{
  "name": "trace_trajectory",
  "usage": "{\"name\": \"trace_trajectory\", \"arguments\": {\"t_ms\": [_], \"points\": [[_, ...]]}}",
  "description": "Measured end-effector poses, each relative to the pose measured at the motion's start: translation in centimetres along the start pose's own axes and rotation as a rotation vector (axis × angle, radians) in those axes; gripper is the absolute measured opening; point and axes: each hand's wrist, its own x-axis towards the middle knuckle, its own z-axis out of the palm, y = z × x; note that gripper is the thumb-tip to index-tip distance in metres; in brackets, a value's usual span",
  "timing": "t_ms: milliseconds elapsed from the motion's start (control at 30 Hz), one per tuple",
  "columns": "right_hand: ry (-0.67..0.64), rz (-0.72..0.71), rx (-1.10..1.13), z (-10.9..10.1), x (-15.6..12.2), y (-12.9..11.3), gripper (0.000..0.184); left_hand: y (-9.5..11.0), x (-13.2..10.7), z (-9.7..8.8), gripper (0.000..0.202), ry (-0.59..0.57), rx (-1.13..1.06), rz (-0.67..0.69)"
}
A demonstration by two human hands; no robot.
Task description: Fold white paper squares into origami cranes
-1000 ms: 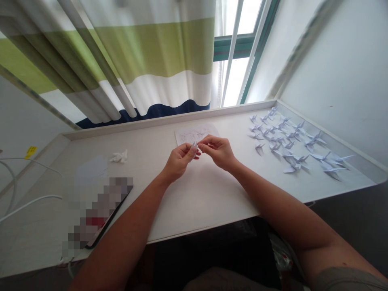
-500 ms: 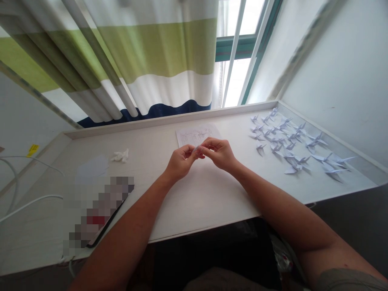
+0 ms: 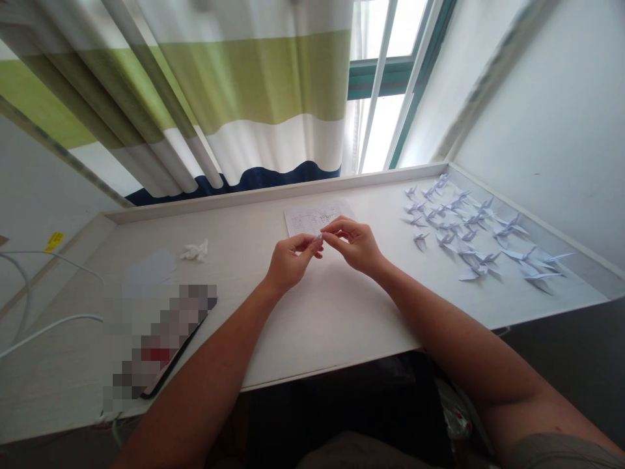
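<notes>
Above the middle of the white desk [image 3: 317, 326], my left hand [image 3: 288, 262] and my right hand [image 3: 355, 246] meet fingertip to fingertip. Both pinch a small folded piece of pale paper [image 3: 318, 238], mostly hidden by the fingers. Just beyond the hands lies a printed paper sheet [image 3: 312, 216], flat on the desk. Several finished pale paper cranes [image 3: 463, 228] stand in rows to the right of my right hand.
A crumpled white scrap [image 3: 194, 251] lies at the left, with a pale sheet [image 3: 149, 270] and a dark-edged tablet or phone [image 3: 161, 339] nearer me. White cables [image 3: 29, 326] run off the left edge. A striped curtain [image 3: 219, 98] and window [image 3: 390, 78] stand behind the desk.
The hands have stayed in place; the fingers shifted slightly on the small folded paper, pressing it closer together.
</notes>
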Motion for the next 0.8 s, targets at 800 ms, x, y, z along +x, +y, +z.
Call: {"name": "trace_trajectory", "arguments": {"t_ms": [800], "points": [[0.105, -0.025, -0.056, 0.9, -0.4, -0.6, 0.036, -0.5, -0.1, -0.2, 0.021, 0.139, 0.403, 0.453]]}}
